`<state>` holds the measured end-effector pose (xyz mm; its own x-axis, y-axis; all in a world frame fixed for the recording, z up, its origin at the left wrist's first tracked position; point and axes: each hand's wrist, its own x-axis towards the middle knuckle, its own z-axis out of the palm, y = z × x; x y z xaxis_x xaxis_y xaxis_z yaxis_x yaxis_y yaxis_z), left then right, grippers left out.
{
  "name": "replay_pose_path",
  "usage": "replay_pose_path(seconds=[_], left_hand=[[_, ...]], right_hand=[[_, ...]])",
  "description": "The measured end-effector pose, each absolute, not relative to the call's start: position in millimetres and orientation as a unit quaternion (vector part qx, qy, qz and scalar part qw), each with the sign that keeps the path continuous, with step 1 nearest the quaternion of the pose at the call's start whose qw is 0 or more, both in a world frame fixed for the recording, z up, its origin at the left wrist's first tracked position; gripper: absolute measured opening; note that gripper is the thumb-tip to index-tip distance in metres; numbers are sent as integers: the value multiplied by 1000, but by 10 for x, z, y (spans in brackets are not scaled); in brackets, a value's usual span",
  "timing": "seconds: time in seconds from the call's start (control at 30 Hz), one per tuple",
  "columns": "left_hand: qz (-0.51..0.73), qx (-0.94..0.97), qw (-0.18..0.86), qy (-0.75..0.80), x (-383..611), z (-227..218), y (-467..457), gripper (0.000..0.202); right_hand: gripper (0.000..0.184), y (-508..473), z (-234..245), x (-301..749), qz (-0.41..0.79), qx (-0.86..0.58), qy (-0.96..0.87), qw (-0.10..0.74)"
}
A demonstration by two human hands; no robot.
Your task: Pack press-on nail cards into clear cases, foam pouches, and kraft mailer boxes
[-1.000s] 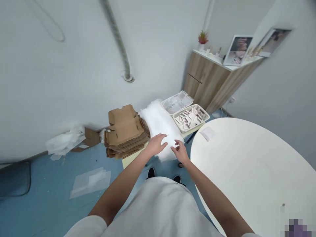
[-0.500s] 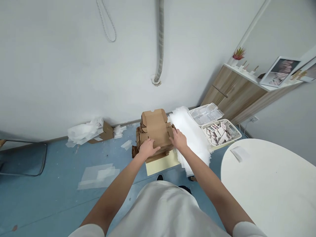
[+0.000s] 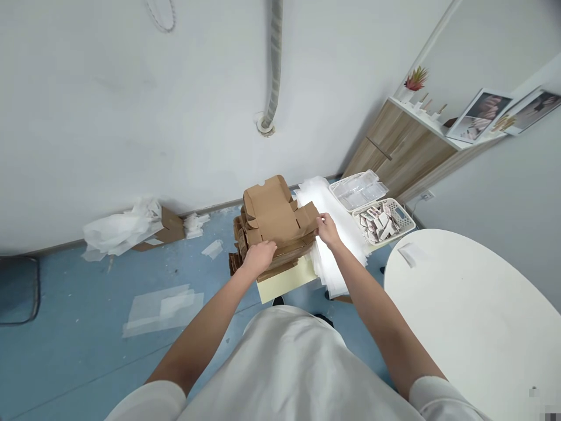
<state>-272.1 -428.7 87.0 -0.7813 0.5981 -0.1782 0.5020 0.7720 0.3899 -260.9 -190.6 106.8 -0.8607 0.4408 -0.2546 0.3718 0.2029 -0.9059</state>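
A stack of flat brown cardboard box blanks (image 3: 280, 248) lies on a low pale yellow table (image 3: 284, 279). The top cardboard blank (image 3: 276, 213) is lifted at its right side. My right hand (image 3: 326, 229) pinches its right edge flap. My left hand (image 3: 259, 257) is curled over the near left edge of the same blank. Beside the stack on the right lies a pile of white foam sheets (image 3: 335, 234).
Two white baskets (image 3: 385, 217) sit behind the foam, one with small packets, one with clear trays (image 3: 358, 189). A round white table (image 3: 473, 316) is at right. A wooden cabinet (image 3: 407, 155) stands against the wall. Plastic and torn cardboard (image 3: 131, 231) litter the blue floor.
Both hands left the white foam pile and went left to the cardboard stack; they now grip the top blank, whose right side has risen. The view swung left too.
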Motion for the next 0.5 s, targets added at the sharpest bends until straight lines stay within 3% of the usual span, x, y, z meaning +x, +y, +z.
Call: replay_pose_path(seconds=[0.13,0.23,0.4,0.5], left_hand=[[104,303,119,940,-2728,897,-4272,31],[91,318,87,940,-2708,892,-4271,32],[151,349,15,925,-2648,849,-4317,34],[201,352,-7,914,-2605,824,-4341,35]], right_hand=[[42,-2009,1046,-2408,620,-253,-736,101],[47,-2109,1029,-2206,532,-250,-785,198],[71,-2123,1108,-2175,522,-246,-802,156],[76,-2044,1191,-2294,568,-275,-765,129]])
